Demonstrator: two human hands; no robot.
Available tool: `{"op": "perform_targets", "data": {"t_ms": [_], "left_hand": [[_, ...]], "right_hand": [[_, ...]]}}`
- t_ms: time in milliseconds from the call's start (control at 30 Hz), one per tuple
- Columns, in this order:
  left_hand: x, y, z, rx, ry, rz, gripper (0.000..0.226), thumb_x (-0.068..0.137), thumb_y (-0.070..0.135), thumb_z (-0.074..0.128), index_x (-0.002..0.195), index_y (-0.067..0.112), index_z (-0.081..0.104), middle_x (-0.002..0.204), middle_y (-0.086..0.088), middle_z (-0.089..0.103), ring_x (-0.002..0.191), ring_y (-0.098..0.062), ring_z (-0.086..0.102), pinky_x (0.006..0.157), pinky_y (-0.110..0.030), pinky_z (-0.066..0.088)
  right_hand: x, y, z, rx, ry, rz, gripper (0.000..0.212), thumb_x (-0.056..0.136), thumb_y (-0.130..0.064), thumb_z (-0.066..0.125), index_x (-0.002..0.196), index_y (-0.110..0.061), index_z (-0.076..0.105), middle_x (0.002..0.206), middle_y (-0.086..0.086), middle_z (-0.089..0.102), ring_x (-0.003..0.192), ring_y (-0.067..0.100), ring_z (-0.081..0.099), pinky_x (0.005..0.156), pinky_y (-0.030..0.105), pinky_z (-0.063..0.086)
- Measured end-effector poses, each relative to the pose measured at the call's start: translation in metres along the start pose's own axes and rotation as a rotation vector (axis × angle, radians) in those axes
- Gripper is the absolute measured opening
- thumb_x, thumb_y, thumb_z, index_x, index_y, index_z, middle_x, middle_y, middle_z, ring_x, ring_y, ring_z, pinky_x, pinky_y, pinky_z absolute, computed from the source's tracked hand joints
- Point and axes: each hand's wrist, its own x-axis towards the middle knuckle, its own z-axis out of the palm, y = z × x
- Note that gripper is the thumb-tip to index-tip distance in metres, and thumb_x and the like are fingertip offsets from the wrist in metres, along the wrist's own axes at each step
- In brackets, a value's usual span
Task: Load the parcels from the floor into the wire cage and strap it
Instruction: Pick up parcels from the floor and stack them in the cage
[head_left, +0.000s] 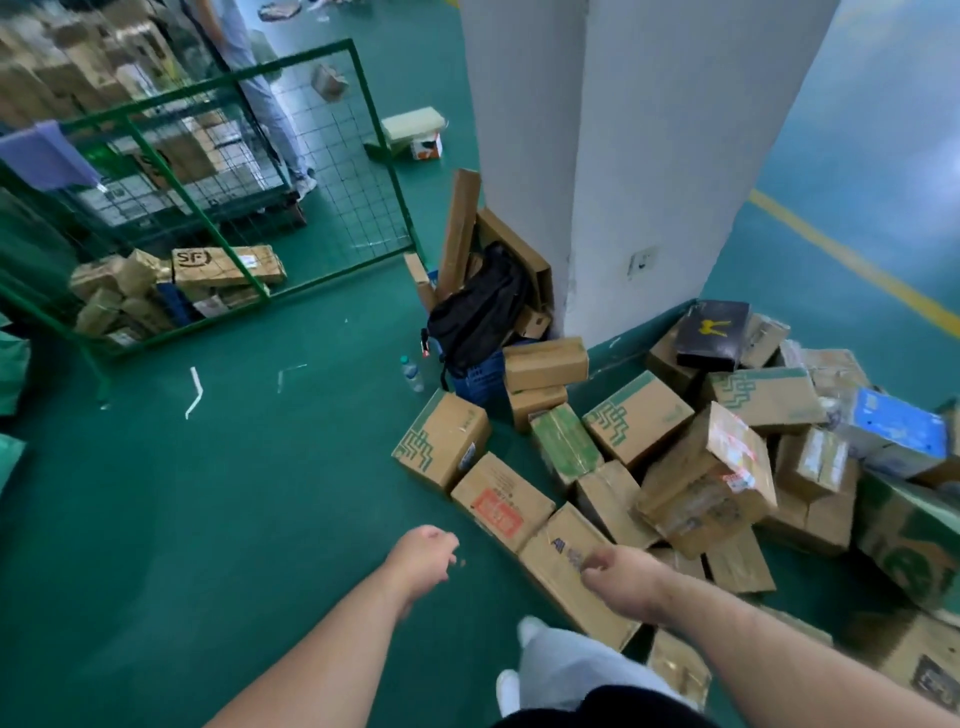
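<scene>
Green floor (234, 493), one wire cage (208, 156), heaped parcels (675, 467); two empty hands, fingers loosely curled.

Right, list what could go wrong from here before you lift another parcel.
1. The parcel pile is loosely heaped; pulling the box under the right hand may topple others.
2. The water bottle and plastic strips lie on the floor towards the wire cage: possible trip hazards.
</scene>
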Motion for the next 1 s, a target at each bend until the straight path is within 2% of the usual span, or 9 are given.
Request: {"op": "perform_targets", "data": {"t_ms": [133,267,400,533,633,733,800,900,1000], "left_hand": [[0.046,0.001,-0.018,0.022,-0.043,-0.029,0.02,0.097,0.025,0.048,0.101,0.013,0.064,0.102,-0.005,0.069,0.085,-0.021,0.061,0.068,-0.028,0.042],[0.089,0.01,-0.057,0.043,-0.086,-0.031,0.017,0.091,0.027,0.049,0.086,0.017,0.062,0.09,-0.004,0.066,0.077,-0.018,0.055,0.072,-0.031,0.042],[0.15,0.025,-0.133,-0.003,-0.025,-0.142,0.015,0.093,0.024,0.05,0.087,0.02,0.064,0.092,-0.003,0.067,0.076,-0.018,0.055,0.067,-0.027,0.041],[0.212,0.041,-0.21,-0.057,0.095,-0.248,0.008,0.092,0.021,0.05,0.085,0.021,0.054,0.086,-0.004,0.057,0.076,-0.019,0.047,0.064,-0.029,0.034],[0.25,0.051,-0.245,-0.167,0.155,-0.299,0.015,0.099,0.023,0.053,0.094,0.012,0.062,0.094,-0.004,0.069,0.082,-0.023,0.059,0.071,-0.029,0.041],[0.301,0.053,-0.254,-0.236,0.12,-0.362,0.017,0.103,0.026,0.053,0.107,0.014,0.064,0.104,-0.003,0.071,0.097,-0.024,0.067,0.085,-0.034,0.047],[0.335,0.046,-0.244,-0.251,0.072,-0.381,0.016,0.103,0.026,0.053,0.104,0.015,0.063,0.104,-0.002,0.071,0.099,-0.023,0.068,0.083,-0.033,0.049],[0.411,0.022,-0.212,-0.155,-0.085,-0.384,0.017,0.091,0.031,0.055,0.088,0.015,0.06,0.094,0.0,0.068,0.085,-0.021,0.062,0.079,-0.034,0.049],[0.5,-0.008,-0.171,-0.041,-0.218,-0.417,0.026,0.079,0.034,0.051,0.084,0.012,0.062,0.083,-0.008,0.064,0.074,-0.02,0.055,0.072,-0.042,0.052]], "right_hand": [[0.05,-0.047,-0.021,-0.056,-0.033,-0.007,0.037,0.1,-0.034,0.048,0.134,-0.026,0.062,0.131,-0.004,0.063,0.117,0.014,0.059,0.105,0.035,0.049],[0.115,-0.101,-0.04,-0.148,-0.065,-0.046,0.035,0.106,-0.025,0.043,0.131,-0.01,0.063,0.133,0.004,0.063,0.123,0.024,0.058,0.094,0.023,0.043],[0.202,-0.17,-0.063,-0.147,-0.121,-0.028,0.015,0.106,-0.024,0.045,0.104,-0.019,0.059,0.107,0.005,0.06,0.097,0.02,0.055,0.082,0.024,0.04],[0.273,-0.245,-0.097,-0.189,-0.164,-0.014,0.03,0.108,-0.027,0.038,0.084,-0.02,0.055,0.089,-0.001,0.056,0.083,0.016,0.052,0.077,0.025,0.043],[0.319,-0.288,-0.124,-0.256,-0.188,-0.036,0.03,0.109,-0.028,0.036,0.112,-0.015,0.063,0.115,0.004,0.064,0.104,0.023,0.059,0.089,0.028,0.044],[0.375,-0.321,-0.143,-0.273,-0.198,-0.02,0.03,0.108,-0.021,0.04,0.12,-0.007,0.064,0.121,0.015,0.065,0.112,0.032,0.06,0.082,0.027,0.039],[0.415,-0.327,-0.145,-0.244,-0.173,-0.001,0.032,0.107,-0.021,0.043,0.125,-0.003,0.064,0.125,0.018,0.065,0.119,0.034,0.06,0.081,0.026,0.039],[0.494,-0.309,-0.126,-0.287,-0.186,0.078,0.034,0.108,-0.019,0.042,0.128,0.0,0.063,0.128,0.02,0.064,0.121,0.036,0.059,0.087,0.03,0.043],[0.563,-0.278,-0.099,-0.403,-0.222,0.154,0.036,0.108,-0.022,0.043,0.135,-0.005,0.06,0.136,0.017,0.061,0.125,0.033,0.056,0.096,0.033,0.044]]}}
